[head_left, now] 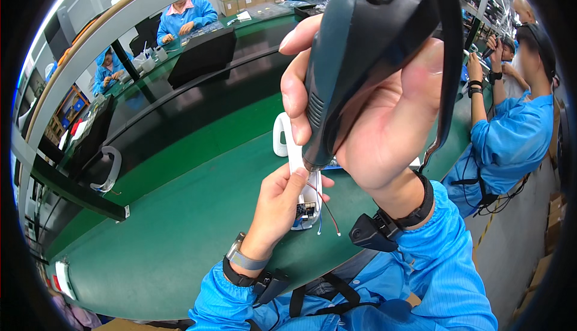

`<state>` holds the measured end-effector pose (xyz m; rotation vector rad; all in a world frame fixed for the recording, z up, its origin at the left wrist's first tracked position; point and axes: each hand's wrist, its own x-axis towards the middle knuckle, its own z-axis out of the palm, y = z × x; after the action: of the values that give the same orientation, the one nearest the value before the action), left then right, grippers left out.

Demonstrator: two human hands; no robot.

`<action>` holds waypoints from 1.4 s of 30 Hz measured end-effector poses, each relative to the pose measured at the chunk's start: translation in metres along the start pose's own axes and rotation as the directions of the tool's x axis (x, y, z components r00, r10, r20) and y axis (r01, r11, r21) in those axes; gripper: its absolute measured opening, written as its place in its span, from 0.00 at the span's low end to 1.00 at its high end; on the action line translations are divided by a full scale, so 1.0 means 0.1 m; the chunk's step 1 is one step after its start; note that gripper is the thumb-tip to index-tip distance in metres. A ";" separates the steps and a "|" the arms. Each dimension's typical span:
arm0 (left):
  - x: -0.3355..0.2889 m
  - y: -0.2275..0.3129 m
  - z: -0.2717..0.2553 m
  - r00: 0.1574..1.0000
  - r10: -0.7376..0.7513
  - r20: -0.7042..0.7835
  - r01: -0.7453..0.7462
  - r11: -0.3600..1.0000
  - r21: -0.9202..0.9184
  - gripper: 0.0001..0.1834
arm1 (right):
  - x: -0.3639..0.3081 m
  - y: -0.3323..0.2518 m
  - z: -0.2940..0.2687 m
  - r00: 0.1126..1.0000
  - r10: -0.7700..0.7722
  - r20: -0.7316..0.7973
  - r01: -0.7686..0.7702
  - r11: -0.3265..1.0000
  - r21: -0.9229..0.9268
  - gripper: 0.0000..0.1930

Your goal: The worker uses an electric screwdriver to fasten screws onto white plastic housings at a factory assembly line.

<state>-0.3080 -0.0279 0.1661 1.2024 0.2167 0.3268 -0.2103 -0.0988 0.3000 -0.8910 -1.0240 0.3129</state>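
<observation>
The power screwdriver (pixel 354 48), dark in colour, is gripped by the right hand (pixel 387 127), with the fingers and thumb closed around its body. The tool is tilted, with its nose directed downward at the white housing (pixel 294 154) beside the left thumb. Whether a screw is engaged cannot be told, as the bit is hidden.

The housing is held by the left hand (pixel 279 199), which is closed around its middle, the thumb being laid along the upper face. The housing is positioned over the bench (pixel 180 235), close to the near edge; contact with the green surface cannot be confirmed. A circuit board (pixel 305 212) is exposed at the housing end nearest that edge. Thin wires (pixel 330 214), red and blue among them, are extended loose from the housing toward the near edge.

A white curved part (pixel 108 172) is placed toward the far left, next to a black bracket (pixel 78 193). Another white part (pixel 64 279) is located at the left end of the bench.
</observation>
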 end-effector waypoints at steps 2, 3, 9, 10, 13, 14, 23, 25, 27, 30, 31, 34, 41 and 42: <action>0.00 -0.02 -0.01 1.000 0.003 0.003 -0.003 1.000 0.000 0.18 | -0.01 -0.04 0.05 1.000 0.027 -0.001 -0.027 0.996 -0.080 0.55; 0.01 -0.03 -0.02 1.000 0.002 0.004 -0.002 1.000 0.000 0.18 | 0.00 -0.07 0.07 0.999 0.055 -0.003 -0.054 0.986 -0.160 0.54; 0.01 -0.05 0.00 1.000 0.013 0.006 -0.014 1.000 0.021 0.18 | 0.00 0.04 -0.08 0.983 -0.043 0.180 0.014 0.987 0.159 0.23; 0.00 -0.05 -0.01 0.999 0.037 0.008 -0.037 0.998 0.046 0.18 | -0.01 0.04 -0.04 0.986 -0.058 0.155 0.036 0.989 0.142 0.24; -0.01 -0.05 -0.02 0.996 0.086 0.002 -0.086 0.993 0.082 0.19 | 0.00 0.08 -0.02 0.985 -0.075 0.153 0.058 0.992 0.113 0.29; -0.01 -0.06 -0.02 0.993 0.114 -0.004 -0.113 0.989 0.093 0.19 | 0.00 0.10 -0.03 0.983 -0.066 0.171 0.047 0.993 0.113 0.31; -0.02 -0.05 -0.03 0.995 0.099 -0.008 -0.098 0.989 0.110 0.20 | -0.01 0.15 -0.05 0.980 -0.071 0.184 0.049 0.992 0.120 0.37; -0.02 -0.04 -0.01 0.996 0.093 -0.017 -0.090 0.991 0.098 0.20 | -0.03 0.12 -0.04 0.984 0.059 0.168 -0.086 0.984 0.158 0.38; -0.03 -0.04 0.04 0.996 0.087 -0.009 -0.086 0.993 0.084 0.20 | -0.07 0.07 -0.03 0.989 0.032 0.141 -0.054 0.986 0.157 0.40; -0.02 -0.05 0.06 0.998 0.035 -0.061 -0.030 0.996 0.080 0.17 | -0.12 -0.06 -0.12 0.994 0.051 0.094 -0.045 0.997 -0.063 0.54; -0.05 -0.06 0.04 0.998 0.037 -0.049 -0.032 0.996 0.086 0.17 | -0.14 -0.07 -0.14 0.995 0.041 0.086 -0.035 0.997 -0.067 0.54; -0.09 -0.01 0.04 0.997 -0.024 -0.068 0.022 0.999 -0.035 0.15 | -0.21 -0.10 -0.38 0.996 -0.076 -0.036 0.076 0.997 0.007 0.51; -0.04 -0.02 0.12 0.996 0.057 -0.061 -0.051 0.993 0.106 0.18 | -0.57 -0.11 -1.62 0.941 -0.210 -0.265 0.106 0.927 -0.360 0.50; -0.03 -0.03 0.13 0.997 0.070 -0.046 -0.064 0.991 0.119 0.20 | -0.62 -0.07 -1.70 0.935 -0.220 -0.277 0.105 0.921 -0.376 0.50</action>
<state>-0.3063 -0.0409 0.1681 1.3206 0.2417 0.4074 -0.1007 -0.2245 0.2303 -1.1317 -0.8608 -0.1648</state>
